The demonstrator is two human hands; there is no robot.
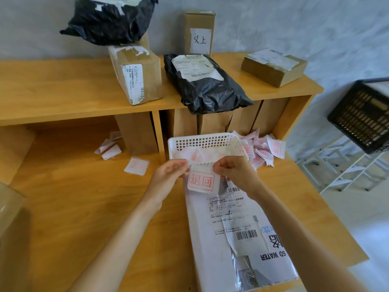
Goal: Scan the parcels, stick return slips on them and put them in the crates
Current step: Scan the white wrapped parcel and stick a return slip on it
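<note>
Red stamps, white slips, black bags

White return slip [202,182] bears a red boxed stamp; white basket [202,144] at twelve o'clock; black mailer [208,91]; black crate [362,114] at two o'clock.

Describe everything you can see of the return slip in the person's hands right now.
The return slip is a small white, roughly square paper label with a red-bordered red stamp. It is held upright above the white parcel, in front of the white basket. The left hand and right hand pinch its top corners.
</note>
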